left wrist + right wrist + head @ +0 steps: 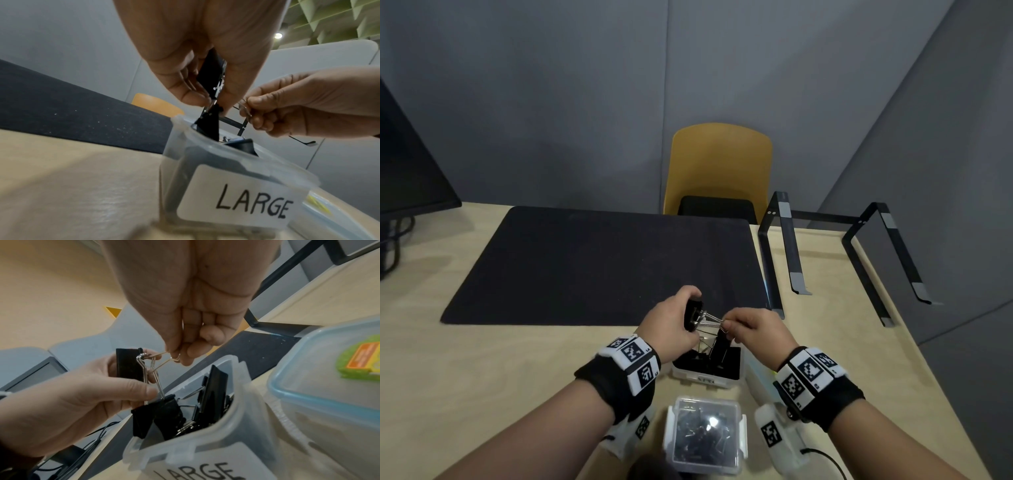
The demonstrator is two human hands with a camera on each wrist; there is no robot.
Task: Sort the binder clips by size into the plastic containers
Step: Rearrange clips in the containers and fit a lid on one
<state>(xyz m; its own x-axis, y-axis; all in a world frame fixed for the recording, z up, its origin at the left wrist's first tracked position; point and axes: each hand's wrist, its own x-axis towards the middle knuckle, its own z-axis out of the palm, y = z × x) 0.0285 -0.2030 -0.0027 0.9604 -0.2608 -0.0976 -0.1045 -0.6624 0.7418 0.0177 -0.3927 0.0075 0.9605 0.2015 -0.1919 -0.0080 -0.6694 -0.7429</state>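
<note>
**Binder clips snagged above the box**

Binder clips, two large ones hooked together, hang over the "LARGE" container. Left hand grips one body; right hand, at 3 o'clock, pinches a wire handle. Next move, I'd judge: unhook, then drop them in.

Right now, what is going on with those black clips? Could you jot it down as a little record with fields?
left hand: grips the body of a large black binder clip
right hand: pinches a wire handle
tangle: a second clip hangs linked by its wire handle
container labelled LARGE: open, directly below, holds more black clips
lidded container: nearer the person, closed, clips inside
</note>
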